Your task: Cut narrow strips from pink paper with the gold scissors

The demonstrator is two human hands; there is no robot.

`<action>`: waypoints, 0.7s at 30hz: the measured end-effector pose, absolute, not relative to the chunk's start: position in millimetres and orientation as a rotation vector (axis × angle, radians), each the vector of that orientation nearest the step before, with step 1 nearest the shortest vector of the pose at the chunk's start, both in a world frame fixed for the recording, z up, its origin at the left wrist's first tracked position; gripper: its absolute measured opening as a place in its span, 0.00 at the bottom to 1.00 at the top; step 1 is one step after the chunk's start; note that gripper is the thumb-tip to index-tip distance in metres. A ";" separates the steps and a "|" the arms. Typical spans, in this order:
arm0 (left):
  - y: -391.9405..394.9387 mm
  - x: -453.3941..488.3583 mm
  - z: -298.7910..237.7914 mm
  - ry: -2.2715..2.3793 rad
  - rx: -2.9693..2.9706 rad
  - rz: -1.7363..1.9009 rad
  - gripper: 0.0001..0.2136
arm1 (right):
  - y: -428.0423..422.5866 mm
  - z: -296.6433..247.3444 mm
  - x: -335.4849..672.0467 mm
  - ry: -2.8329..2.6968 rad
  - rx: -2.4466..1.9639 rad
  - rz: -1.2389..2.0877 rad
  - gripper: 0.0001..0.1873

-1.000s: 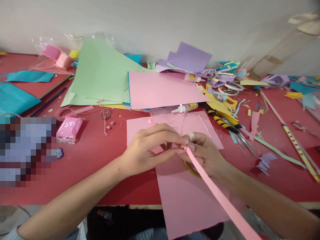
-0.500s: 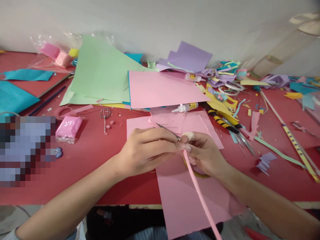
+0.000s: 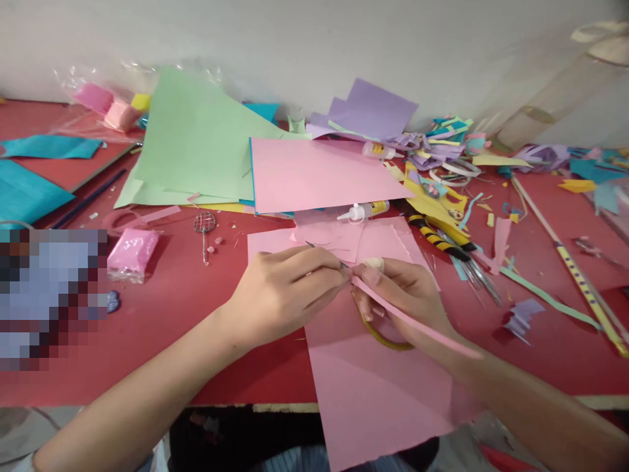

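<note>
My left hand [image 3: 289, 288] is closed, its fingertips pinching the near end of a narrow pink paper strip [image 3: 417, 322]. Fingertip to fingertip with it, my right hand [image 3: 405, 295] is closed on the same strip, which now lies across that hand toward the wrist. A pair of scissors [image 3: 390, 341] is also in my right hand, a yellow handle loop hanging below the fingers. The dark blade tip shows beyond my left fingers; the rest is hidden. Pale tape wraps one right finger. Beneath both hands lies a pink paper sheet [image 3: 373, 400], overhanging the table's front edge.
Glue bottles [image 3: 366, 211] lie beyond my hands, by stacked pink card [image 3: 319, 174] and green paper [image 3: 196, 144]. Black-and-yellow pliers [image 3: 437, 236] are to the right among paper scraps. On the left are a pink clay packet [image 3: 133, 252] and a small wire whisk-like piece [image 3: 204, 226].
The strip's free end has swung up and right, from hanging toward my lap to lying across my right hand. My right thumb has shifted, and more of the scissors' handle loop shows.
</note>
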State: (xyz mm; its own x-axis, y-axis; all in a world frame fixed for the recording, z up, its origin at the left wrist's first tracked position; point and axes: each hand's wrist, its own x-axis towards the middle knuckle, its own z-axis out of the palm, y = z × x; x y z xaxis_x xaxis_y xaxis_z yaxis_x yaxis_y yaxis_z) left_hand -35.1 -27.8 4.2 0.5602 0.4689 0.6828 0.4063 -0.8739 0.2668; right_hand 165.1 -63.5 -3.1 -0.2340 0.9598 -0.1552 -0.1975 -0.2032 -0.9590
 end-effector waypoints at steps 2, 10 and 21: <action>-28.1 -34.7 3.8 0.771 2.715 1.219 0.03 | -63.1 -3.7 165.4 -1.086 -1.054 1.621 0.08; -26.1 -35.6 3.9 0.700 2.612 1.231 0.02 | -63.1 -6.5 165.5 -1.034 -1.051 1.659 0.04; -23.1 -32.2 6.3 0.621 2.471 1.260 0.05 | -62.8 -8.7 167.6 -1.079 -0.987 1.677 0.08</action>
State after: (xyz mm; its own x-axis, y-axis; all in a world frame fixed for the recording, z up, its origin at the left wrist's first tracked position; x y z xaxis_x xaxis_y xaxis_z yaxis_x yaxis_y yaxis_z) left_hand -32.2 -23.1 6.3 0.5222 0.5021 0.6893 0.2411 -0.8622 0.4454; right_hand 167.6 -62.8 -8.7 -0.2921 0.9440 -0.1534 -0.2523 -0.2307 -0.9397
